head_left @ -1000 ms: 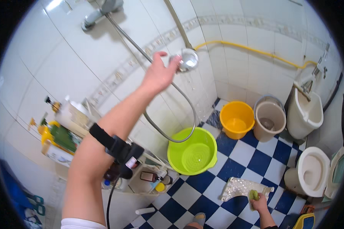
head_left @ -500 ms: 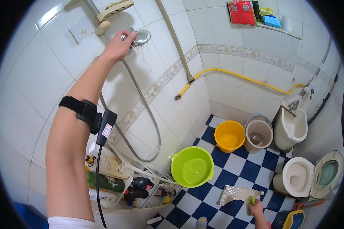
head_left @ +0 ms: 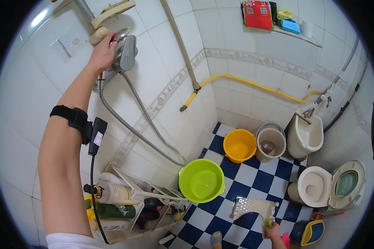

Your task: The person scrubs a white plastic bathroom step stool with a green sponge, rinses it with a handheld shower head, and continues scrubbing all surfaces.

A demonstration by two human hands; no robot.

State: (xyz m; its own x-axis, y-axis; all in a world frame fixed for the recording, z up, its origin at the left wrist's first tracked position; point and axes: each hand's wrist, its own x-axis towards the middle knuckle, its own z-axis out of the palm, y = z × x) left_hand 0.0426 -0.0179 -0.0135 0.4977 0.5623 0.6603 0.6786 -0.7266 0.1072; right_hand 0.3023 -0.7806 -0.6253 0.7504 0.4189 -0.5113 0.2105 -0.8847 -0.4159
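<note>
At the upper left, my left hand is closed around a chrome shower head, beside a grey wall fixture. A metal shower hose loops down the tiled wall. Low in the view, my right hand is closed on a yellow-green scrubber, pressed against the end of a white dimpled panel with a curved cutout. That panel is over the blue and white floor. A black strap with a small device and cable is on my left forearm.
A green basin, a yellow bucket and a beige bucket stand on the floor. Rightward are a sink, a toilet and a bin. A rack of bottles stands lower left.
My left hand has brought the shower head up and left to the grey fixture. Water drops falling from it before no longer show. My right hand keeps hold of the scrubber.
</note>
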